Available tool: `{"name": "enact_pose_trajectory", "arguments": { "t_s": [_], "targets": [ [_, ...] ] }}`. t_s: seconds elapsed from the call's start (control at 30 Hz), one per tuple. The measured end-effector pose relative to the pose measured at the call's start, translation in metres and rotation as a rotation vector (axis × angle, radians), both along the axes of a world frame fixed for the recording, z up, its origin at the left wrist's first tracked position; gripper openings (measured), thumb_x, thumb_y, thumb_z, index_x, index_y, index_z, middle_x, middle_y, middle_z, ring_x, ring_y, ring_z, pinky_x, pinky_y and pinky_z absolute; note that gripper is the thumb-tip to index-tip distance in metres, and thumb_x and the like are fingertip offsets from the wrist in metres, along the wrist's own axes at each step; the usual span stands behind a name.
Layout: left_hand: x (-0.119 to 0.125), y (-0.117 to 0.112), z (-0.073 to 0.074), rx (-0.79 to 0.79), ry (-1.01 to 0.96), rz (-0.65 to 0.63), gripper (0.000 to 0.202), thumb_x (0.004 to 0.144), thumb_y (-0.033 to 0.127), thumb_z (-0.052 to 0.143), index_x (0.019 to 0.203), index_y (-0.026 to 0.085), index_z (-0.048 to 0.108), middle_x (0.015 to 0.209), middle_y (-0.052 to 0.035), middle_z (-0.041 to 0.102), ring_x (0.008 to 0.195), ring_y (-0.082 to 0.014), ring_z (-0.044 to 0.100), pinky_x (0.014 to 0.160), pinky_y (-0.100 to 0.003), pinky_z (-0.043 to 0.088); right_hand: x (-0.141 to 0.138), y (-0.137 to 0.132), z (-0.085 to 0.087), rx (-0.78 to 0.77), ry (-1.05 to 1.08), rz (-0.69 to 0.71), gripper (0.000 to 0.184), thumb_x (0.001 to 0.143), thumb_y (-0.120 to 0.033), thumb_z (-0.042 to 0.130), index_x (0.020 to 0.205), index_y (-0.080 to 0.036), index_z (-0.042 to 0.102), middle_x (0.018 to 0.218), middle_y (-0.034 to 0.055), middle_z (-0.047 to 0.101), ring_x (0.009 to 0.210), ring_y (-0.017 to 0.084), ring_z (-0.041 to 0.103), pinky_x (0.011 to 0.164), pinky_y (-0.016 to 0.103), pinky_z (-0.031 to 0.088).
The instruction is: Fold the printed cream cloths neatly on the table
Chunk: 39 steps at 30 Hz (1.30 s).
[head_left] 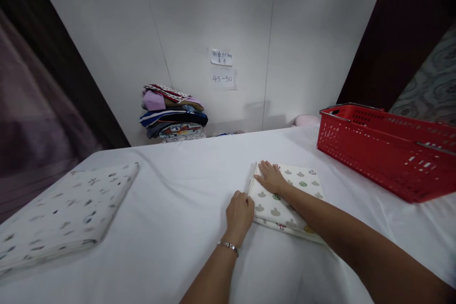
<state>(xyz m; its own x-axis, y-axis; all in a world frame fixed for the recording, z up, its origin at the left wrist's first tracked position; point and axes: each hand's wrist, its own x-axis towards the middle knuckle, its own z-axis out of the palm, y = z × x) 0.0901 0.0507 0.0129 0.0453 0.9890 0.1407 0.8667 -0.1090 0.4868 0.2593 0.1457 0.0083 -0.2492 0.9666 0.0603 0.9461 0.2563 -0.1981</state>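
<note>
Cream-white fabric piece with scattered mushroom-like print, folded into a flat, layered rectangle [274,206]; located right of centre on the table, directly under and beside the person's hands. Governing relation: the fabric extends rightward from the left hand [240,213], which sits at its left edge, and lies beneath the right hand [270,178], placed near its far left corner; both are in contact, neither nearer. Long axis: not certain, the view being foreshortened and the sides looking nearly equal. Print: mostly grey motifs, a few green, red and orange; upper face fairly smooth, stacked layers visible along the near edge. Right hand: palm down, fingers extended, resting flat, grasping nothing visible. Left hand: fingers curled, knuckles up; whether fabric is caught inside cannot be told. Left wrist: one silver-coloured metal band [228,246]. Support: table draped in plain white cloth [171,247], lightly creased. To the right, well apart: one red perforated plastic basket with metal handles [366,152]. To the left, well apart: one larger white folded cloth with dark and coloured flecks [67,213]. Beyond the far edge: one stack of mixed folded textiles [174,116].
</note>
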Motion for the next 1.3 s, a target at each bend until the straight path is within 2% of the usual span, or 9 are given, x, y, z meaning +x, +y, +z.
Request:
{"name": "enact_pose_trajectory", "arguments": {
  "t_s": [0.27,0.43,0.57,0.67,0.77,0.93,1.1,1.23,1.3],
  "targets": [
    [0.0,0.001,-0.002,0.0,0.0,-0.003,0.023,0.086,0.018,0.038,0.073,0.017,0.056,0.087,-0.0035,0.057,0.081,-0.0146,0.055,0.067,-0.027,0.034,-0.007,-0.025,0.002,-0.057,0.036,0.014,0.067,0.09,-0.055,0.027,0.142,-0.012,0.026,0.151,0.0136,0.016,0.139,0.026,0.008,0.109,0.049,0.008],
    [0.0,0.001,-0.002,0.017,0.003,-0.004,0.022,0.087,0.02,0.037,0.073,0.017,0.055,0.086,-0.0028,0.057,0.079,-0.014,0.054,0.065,-0.027,0.034,-0.003,-0.034,0.012,-0.14,0.11,0.002,0.063,0.09,-0.053,0.03,0.14,-0.015,0.032,0.15,0.0127,0.021,0.138,0.026,0.014,0.109,0.049,0.012],
    [-0.001,0.001,-0.001,0.0,0.003,-0.009,0.023,0.087,0.022,0.037,0.069,0.018,0.052,0.084,-0.0025,0.056,0.074,-0.0138,0.054,0.061,-0.027,0.033,0.038,-0.06,0.016,-0.058,0.136,-0.068,0.063,0.088,-0.053,0.038,0.14,-0.017,0.034,0.149,0.0132,0.023,0.138,0.029,0.015,0.109,0.052,0.014],
    [-0.001,0.001,0.0,-0.014,-0.018,0.0,0.02,0.086,0.023,0.038,0.071,0.018,0.051,0.083,-0.0025,0.056,0.075,-0.0143,0.054,0.062,-0.027,0.034,0.085,-0.094,0.003,0.07,0.177,-0.209,0.063,0.085,-0.051,0.045,0.139,-0.019,0.036,0.148,0.012,0.026,0.137,0.03,0.017,0.108,0.053,0.018],
    [0.0,0.001,0.0,-0.031,-0.075,0.045,0.012,0.084,0.025,0.042,0.086,0.018,0.052,0.089,-0.004,0.059,0.081,-0.0162,0.056,0.067,-0.027,0.036,0.121,-0.128,-0.014,0.09,0.336,-0.396,0.066,0.082,-0.052,0.048,0.137,-0.017,0.038,0.146,0.0134,0.03,0.134,0.03,0.027,0.107,0.047,0.029],
    [-0.001,0.003,0.002,-0.078,-0.169,-0.025,0.033,0.086,0.023,0.039,0.118,0.018,0.046,0.103,-0.0063,0.062,0.092,-0.0173,0.057,0.074,-0.026,0.038,0.128,-0.153,-0.033,0.061,0.62,-0.549,0.068,0.078,-0.056,0.051,0.137,-0.024,0.039,0.137,0.0091,0.045,0.123,0.03,0.045,0.099,0.044,0.04],
    [-0.003,-0.005,0.004,-0.153,-0.261,-0.033,0.043,0.086,0.022,0.037,0.128,0.014,0.04,0.105,-0.009,0.061,0.095,-0.0172,0.057,0.075,-0.025,0.04,0.118,-0.14,-0.031,0.144,0.725,-0.482,0.063,0.075,-0.045,0.056,0.133,-0.024,0.044,0.141,0.0082,0.039,0.13,0.028,0.035,0.105,0.044,0.033],
    [-0.007,-0.036,0.002,-0.23,-0.323,-0.024,0.05,0.083,0.025,0.041,0.131,0.014,0.034,0.1,-0.0075,0.06,0.089,-0.0165,0.058,0.072,-0.024,0.041,0.133,-0.132,-0.024,0.065,0.713,-0.328,0.062,0.076,-0.044,0.055,0.133,-0.022,0.044,0.144,0.0071,0.036,0.132,0.024,0.032,0.109,0.04,0.026],
    [-0.009,-0.051,0.002,-0.271,-0.338,-0.034,0.051,0.083,0.027,0.043,0.132,0.016,0.033,0.093,-0.0052,0.061,0.082,-0.0156,0.058,0.069,-0.023,0.042,0.141,-0.132,-0.022,0.026,0.643,-0.289,0.059,0.078,-0.045,0.053,0.132,-0.02,0.046,0.143,0.0088,0.036,0.132,0.025,0.033,0.108,0.04,0.028]
  ]
}}
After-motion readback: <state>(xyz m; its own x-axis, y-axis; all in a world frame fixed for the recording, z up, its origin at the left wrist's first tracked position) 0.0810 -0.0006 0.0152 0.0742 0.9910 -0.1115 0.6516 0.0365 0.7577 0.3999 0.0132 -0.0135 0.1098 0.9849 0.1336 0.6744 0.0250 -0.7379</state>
